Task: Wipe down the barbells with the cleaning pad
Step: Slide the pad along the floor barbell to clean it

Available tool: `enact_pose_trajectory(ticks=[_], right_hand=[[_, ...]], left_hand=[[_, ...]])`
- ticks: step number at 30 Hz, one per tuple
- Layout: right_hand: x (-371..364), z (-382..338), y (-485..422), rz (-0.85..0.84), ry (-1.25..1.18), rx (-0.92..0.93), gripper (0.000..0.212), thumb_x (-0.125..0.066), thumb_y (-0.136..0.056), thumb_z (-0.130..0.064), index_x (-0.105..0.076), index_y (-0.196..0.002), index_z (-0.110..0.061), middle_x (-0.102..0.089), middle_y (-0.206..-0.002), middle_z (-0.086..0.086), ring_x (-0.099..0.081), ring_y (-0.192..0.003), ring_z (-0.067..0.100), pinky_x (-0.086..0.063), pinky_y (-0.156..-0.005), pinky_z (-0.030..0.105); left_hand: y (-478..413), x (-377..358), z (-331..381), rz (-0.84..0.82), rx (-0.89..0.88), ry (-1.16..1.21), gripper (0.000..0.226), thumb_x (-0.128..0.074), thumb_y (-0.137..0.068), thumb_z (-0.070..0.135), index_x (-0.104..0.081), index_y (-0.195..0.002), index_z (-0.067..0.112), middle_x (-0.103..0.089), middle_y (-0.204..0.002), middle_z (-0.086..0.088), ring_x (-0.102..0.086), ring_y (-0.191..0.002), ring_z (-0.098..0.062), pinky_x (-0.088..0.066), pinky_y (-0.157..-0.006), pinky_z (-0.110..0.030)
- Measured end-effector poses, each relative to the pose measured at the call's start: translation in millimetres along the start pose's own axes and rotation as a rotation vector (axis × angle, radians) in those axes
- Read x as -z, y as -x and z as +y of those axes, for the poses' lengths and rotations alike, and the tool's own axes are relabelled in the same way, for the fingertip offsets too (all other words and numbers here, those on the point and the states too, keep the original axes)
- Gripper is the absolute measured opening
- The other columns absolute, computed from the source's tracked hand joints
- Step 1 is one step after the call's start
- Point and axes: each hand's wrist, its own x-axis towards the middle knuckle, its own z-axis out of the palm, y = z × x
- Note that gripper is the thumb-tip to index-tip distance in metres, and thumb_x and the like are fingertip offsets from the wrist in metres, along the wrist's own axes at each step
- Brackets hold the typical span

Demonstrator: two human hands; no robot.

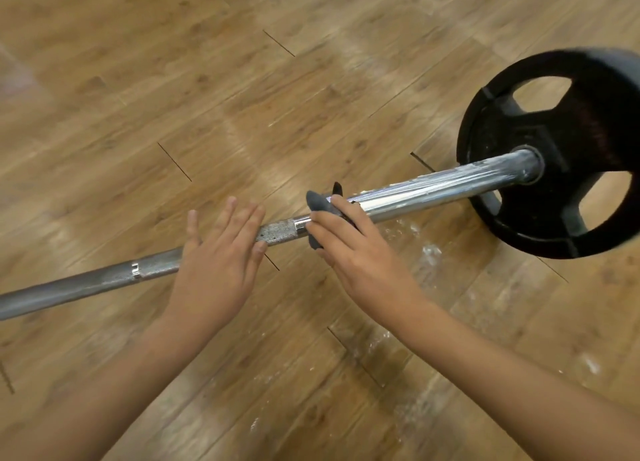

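Observation:
A steel barbell [433, 188] lies across the wooden floor from lower left to upper right, with a black weight plate [554, 128] on its right end. The thick chrome sleeve shows wet, foamy streaks. My right hand [349, 242] holds a dark grey cleaning pad [320, 202] wrapped over the bar where the sleeve meets the knurled shaft. My left hand [221, 252] lies flat with straight fingers on the knurled shaft, just left of the pad.
The wooden plank floor [207, 96] surrounds the bar. White foam spots and wet patches [429, 252] lie on the floor below the sleeve and toward the lower right.

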Motion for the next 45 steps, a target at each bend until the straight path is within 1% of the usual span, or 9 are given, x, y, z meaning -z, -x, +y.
enact_pose_trajectory(ticks=[6,11,17,21,27,33,40,43,45], right_hand=[[8.8,-3.8,-2.2,-0.034,-0.053,-0.042,0.034,-0.046,-0.104,-0.016,-0.062,-0.128,0.001,-0.061,-0.133,0.013,-0.046,-0.134,0.038,-0.035,-0.118,0.048],[8.9,-7.7,-22.2,-0.103,-0.102,-0.173,0.036,-0.042,-0.101,-0.022,-0.064,-0.121,-0.002,-0.064,-0.125,0.012,-0.054,-0.124,0.035,-0.040,-0.110,0.046],[19.4,-24.5,21.9,-0.116,0.017,-0.068,0.027,-0.050,-0.103,-0.012,-0.063,-0.124,-0.002,-0.061,-0.127,0.012,-0.049,-0.131,0.036,-0.027,-0.119,0.044],[21.1,-25.1,8.1,-0.092,-0.058,-0.155,0.034,-0.046,-0.100,-0.020,-0.066,-0.118,0.001,-0.066,-0.118,0.015,-0.055,-0.118,0.036,-0.041,-0.106,0.043],[26.1,-43.7,63.4,-0.161,0.011,-0.085,0.034,-0.055,-0.102,-0.005,-0.056,-0.136,0.000,-0.056,-0.136,0.014,-0.040,-0.141,0.039,-0.031,-0.117,0.054],[32.3,-51.2,53.2,-0.128,-0.016,-0.119,0.031,-0.046,-0.103,-0.014,-0.060,-0.126,0.001,-0.061,-0.126,0.015,-0.047,-0.131,0.038,-0.035,-0.114,0.051],[37.2,-64.4,99.3,-0.198,0.057,-0.038,0.036,-0.053,-0.105,-0.007,-0.053,-0.141,-0.002,-0.052,-0.143,0.013,-0.032,-0.147,0.037,-0.023,-0.121,0.053],[38.5,-64.8,89.5,-0.167,0.016,-0.065,0.030,-0.051,-0.105,-0.010,-0.059,-0.132,-0.001,-0.058,-0.135,0.013,-0.041,-0.139,0.034,-0.031,-0.117,0.048],[40.5,-64.1,74.0,-0.133,-0.036,-0.146,0.025,-0.049,-0.101,-0.013,-0.065,-0.117,-0.002,-0.064,-0.119,0.012,-0.048,-0.123,0.029,-0.038,-0.110,0.039]], left_hand=[[10.3,-3.3,5.2,0.052,-0.004,0.027,0.051,-0.035,-0.107,0.037,-0.049,-0.150,0.014,-0.046,-0.157,-0.001,-0.030,-0.152,-0.024,-0.015,-0.120,-0.059],[26.7,-2.7,15.4,0.072,-0.029,0.016,0.058,-0.032,-0.106,0.043,-0.043,-0.154,0.011,-0.040,-0.161,-0.004,-0.028,-0.153,-0.024,-0.008,-0.123,-0.055],[53.7,-1.2,25.3,0.045,-0.051,-0.046,0.067,-0.028,-0.106,0.048,-0.029,-0.160,0.009,-0.024,-0.168,-0.004,-0.015,-0.157,-0.022,-0.004,-0.126,-0.054],[70.0,-3.7,31.5,0.050,-0.073,-0.083,0.068,-0.032,-0.103,0.045,-0.029,-0.160,0.007,-0.024,-0.168,-0.006,-0.015,-0.157,-0.023,-0.009,-0.125,-0.057],[81.2,-0.1,40.7,0.023,-0.139,-0.144,0.068,-0.029,-0.106,0.043,-0.024,-0.160,0.002,-0.017,-0.170,-0.012,-0.008,-0.158,-0.028,-0.004,-0.123,-0.065],[101.5,-0.2,41.2,0.008,-0.240,-0.170,0.067,-0.029,-0.107,0.042,-0.025,-0.160,0.002,-0.021,-0.169,-0.012,-0.015,-0.157,-0.027,-0.011,-0.125,-0.058],[121.5,-3.4,47.5,0.054,-0.296,-0.186,0.069,-0.030,-0.107,0.044,-0.022,-0.160,0.001,-0.018,-0.169,-0.015,-0.016,-0.157,-0.031,-0.016,-0.122,-0.063],[132.5,-5.6,46.3,0.048,-0.384,-0.255,0.073,-0.034,-0.107,0.047,-0.019,-0.160,-0.001,-0.016,-0.169,-0.018,-0.017,-0.156,-0.033,-0.017,-0.122,-0.063],[137.7,-6.0,45.5,0.037,-0.415,-0.278,0.075,-0.032,-0.107,0.050,-0.019,-0.160,-0.002,-0.017,-0.169,-0.019,-0.018,-0.156,-0.035,-0.018,-0.122,-0.061]])
